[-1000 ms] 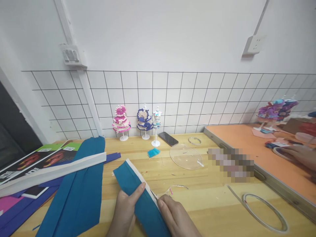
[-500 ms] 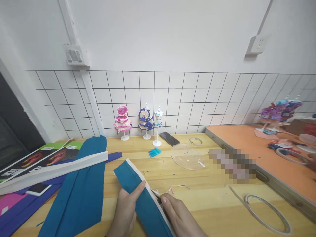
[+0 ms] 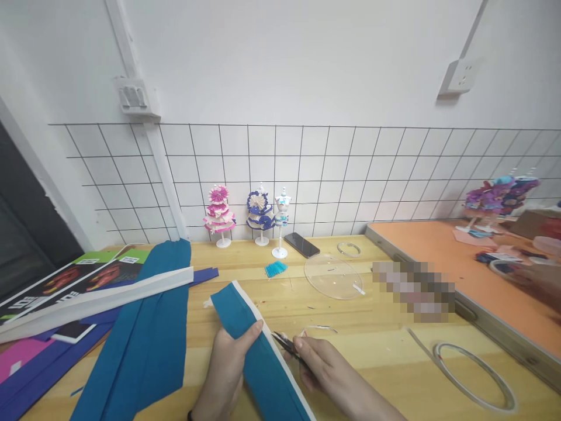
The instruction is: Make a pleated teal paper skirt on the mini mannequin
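A folded teal strip with a white edge [image 3: 267,374], which looks like crepe paper, slants across the lower middle. My left hand [image 3: 230,365] is closed on it, with the thumb pressed on top near its white edge. In my right hand [image 3: 326,362] is a pair of dark scissors [image 3: 284,342]. Their blades point up and left, slightly parted, beside the white edge; whether they touch it I cannot tell. The handles are mostly hidden by my fingers. A thin white scrap [image 3: 322,328] lies beyond the scissors.
Wide teal sheets [image 3: 160,327], a white folded strip [image 3: 144,289] and printed packets [image 3: 103,278] cover the left. Behind stand small dressed stands [image 3: 220,219], a phone [image 3: 302,244] and a clear disc [image 3: 333,278]. A tape roll [image 3: 475,377] lies right, before an orange-topped table [image 3: 433,245].
My right hand and the scissors have moved right, away from the white edge, and the blades now show more. The strip's far end has shifted slightly right.
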Demonstrator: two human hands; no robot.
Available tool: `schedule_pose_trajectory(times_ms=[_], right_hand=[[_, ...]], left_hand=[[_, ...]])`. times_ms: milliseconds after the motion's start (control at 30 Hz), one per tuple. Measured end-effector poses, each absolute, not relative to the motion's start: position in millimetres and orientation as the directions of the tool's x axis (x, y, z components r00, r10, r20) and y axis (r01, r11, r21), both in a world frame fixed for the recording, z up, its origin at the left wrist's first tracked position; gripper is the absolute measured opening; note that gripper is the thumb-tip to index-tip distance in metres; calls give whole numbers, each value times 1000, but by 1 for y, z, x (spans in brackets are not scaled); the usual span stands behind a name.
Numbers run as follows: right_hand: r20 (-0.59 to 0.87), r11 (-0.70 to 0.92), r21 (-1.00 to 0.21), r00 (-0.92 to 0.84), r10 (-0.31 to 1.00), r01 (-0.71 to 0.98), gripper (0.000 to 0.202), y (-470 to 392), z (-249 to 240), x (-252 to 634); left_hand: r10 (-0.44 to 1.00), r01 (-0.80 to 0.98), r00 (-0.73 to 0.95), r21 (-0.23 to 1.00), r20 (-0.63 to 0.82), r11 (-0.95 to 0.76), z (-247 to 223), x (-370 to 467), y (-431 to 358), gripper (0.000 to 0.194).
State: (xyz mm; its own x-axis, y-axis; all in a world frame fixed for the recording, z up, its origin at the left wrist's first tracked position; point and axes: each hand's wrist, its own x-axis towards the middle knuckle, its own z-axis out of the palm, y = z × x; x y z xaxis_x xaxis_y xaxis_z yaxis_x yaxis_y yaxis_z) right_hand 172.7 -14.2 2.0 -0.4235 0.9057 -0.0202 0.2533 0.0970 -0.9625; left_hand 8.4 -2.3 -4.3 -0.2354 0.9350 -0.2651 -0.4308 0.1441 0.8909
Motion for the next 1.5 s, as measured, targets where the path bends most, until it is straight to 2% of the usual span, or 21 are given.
schedule_pose_trajectory(times_ms=[267, 500, 600, 700, 800, 867, 1033, 1300, 1500], right_hand=[[-169, -67, -971, -457, 873, 231, 52, -6, -12, 180], [-207, -110, -970, -498, 842, 217, 61, -5, -12, 186], [-190, -149, -982, -538, 822, 119, 60, -7, -7, 187], [-43, -40, -999, -432, 901, 15, 38, -6, -6, 185], [81, 101, -993, -271, 959, 60, 26, -4, -10, 180], [84, 112, -990, -274, 958, 87, 23, -5, -13, 176], [46, 83, -994, -406, 913, 74, 12, -11, -13, 169], [143, 199, -962, -278, 950, 185, 13, -4, -9, 174], [263, 339, -865, -240, 934, 369, 9, 0, -15, 180]], left_hand=[[895, -461, -356, 884, -270, 83, -4, -2, 5, 31], [913, -485, -303, 869, -273, 99, -3, -6, 5, 31], [914, -497, -292, 861, -282, 107, -1, -5, 4, 32], [929, -481, -221, 862, -298, 162, -1, -3, 3, 30], [944, -452, -133, 866, -303, 215, -2, 2, -1, 27], [954, -448, -72, 864, -292, 231, -2, 5, -5, 25], [956, -463, 26, 844, -293, 271, -1, 9, -10, 20], [973, -545, 23, 813, -232, 206, 3, 8, -10, 18], [971, -534, 85, 813, -222, 232, 2, 7, -9, 20]])
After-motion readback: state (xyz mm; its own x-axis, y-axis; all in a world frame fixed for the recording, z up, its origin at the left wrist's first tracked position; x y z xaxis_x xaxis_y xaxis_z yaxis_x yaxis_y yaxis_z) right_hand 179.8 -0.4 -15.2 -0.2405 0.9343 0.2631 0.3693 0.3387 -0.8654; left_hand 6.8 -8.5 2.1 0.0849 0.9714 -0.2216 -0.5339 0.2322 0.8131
